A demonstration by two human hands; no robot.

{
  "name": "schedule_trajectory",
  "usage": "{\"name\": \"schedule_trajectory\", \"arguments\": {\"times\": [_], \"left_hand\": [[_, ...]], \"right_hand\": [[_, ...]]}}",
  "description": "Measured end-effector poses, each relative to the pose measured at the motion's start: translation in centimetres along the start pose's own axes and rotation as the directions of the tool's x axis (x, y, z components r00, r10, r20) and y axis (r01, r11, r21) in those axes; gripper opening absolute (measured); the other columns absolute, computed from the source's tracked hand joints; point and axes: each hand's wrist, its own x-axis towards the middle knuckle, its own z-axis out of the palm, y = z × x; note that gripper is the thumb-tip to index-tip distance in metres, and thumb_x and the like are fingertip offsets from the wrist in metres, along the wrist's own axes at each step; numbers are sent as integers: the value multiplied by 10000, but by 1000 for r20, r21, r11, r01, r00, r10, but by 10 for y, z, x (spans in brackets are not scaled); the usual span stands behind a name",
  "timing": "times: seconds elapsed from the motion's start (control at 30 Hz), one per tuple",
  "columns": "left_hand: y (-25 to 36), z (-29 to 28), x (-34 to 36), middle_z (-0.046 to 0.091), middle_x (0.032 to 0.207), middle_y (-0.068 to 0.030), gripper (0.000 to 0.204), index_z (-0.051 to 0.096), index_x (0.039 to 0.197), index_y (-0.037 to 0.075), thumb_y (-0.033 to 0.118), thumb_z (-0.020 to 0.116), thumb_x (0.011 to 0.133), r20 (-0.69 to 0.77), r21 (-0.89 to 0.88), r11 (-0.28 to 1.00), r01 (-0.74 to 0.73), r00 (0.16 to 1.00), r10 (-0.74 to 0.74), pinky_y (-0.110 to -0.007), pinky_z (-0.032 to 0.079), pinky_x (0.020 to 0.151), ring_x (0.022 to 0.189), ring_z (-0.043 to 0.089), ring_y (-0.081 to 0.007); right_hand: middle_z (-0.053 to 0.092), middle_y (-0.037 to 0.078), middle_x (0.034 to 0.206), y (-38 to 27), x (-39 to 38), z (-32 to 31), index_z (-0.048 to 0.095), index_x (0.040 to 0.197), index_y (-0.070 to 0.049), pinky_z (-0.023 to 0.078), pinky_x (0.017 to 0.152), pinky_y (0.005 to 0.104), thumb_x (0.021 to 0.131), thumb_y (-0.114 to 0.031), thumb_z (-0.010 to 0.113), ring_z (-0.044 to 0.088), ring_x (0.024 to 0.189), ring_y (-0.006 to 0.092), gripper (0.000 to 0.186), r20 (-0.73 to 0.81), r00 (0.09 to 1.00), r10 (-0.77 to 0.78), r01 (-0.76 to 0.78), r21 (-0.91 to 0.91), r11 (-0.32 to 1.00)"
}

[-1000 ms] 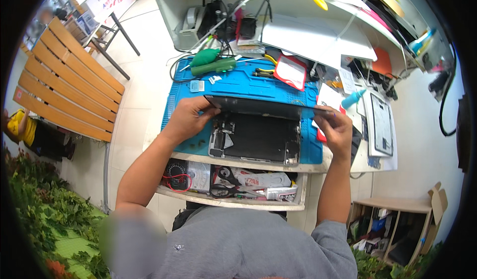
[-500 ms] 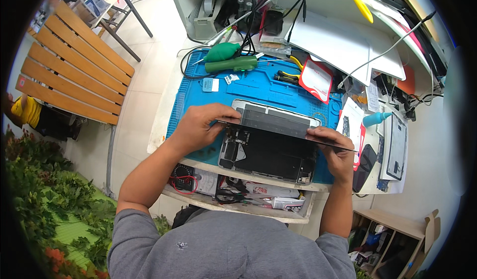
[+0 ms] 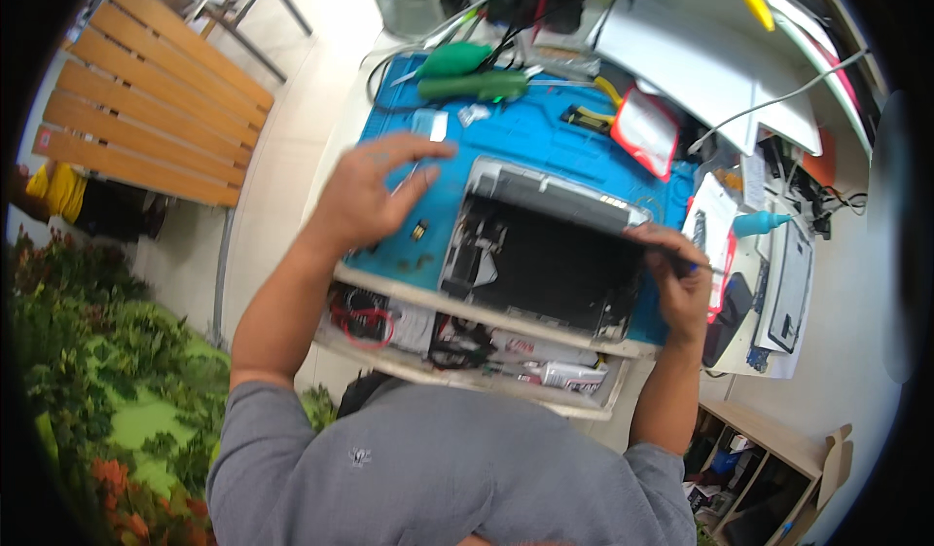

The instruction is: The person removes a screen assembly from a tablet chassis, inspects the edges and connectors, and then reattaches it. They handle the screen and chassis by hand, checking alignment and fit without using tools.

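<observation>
Meanwhile left hand (image 3: 375, 191) hovers released over blue mat (image 3: 545, 142); right hand (image 3: 681, 278) grasps laptop (image 3: 550, 259) edge.

Open cardboard box (image 3: 835, 458) lower right on floor, white labelled packet (image 3: 564, 376) in the under-bench tray (image 3: 467, 379)

Hands (image 3: 375, 196) beside opened laptop (image 3: 545, 259)

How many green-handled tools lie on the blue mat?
2: a rounder green tool at the mat's far edge, and a longer green tool just before it. Cables may hide others.
</observation>
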Motion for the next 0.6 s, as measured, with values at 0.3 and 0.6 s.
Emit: {"name": "schedule_trajectory", "arguments": {"times": [0.3,0.6], "left_hand": [[0,-34,-25,800,1001,-88,188,804,1137,6,63,802,959,-45,-10,971,240,970,-240,-300,596,808,881,746,-150],[11,-33,-48,767,863,-83,196,828,972,59,219,861,863,55,282,897,341,928,-369,-356,578,719,761,727,-222]], "right_hand": [[754,45,1123,18,-13,-6,711,1229,4,503,866,260,1053,-84,741,645,969,96,199,-168,985,23,-40,-95,995],[732,27,1087,10,-7,0,705,1217,-14,486,838,253,1050,-102,755,627,948,86,195,-155,988,-27,5,-142,990]]}}
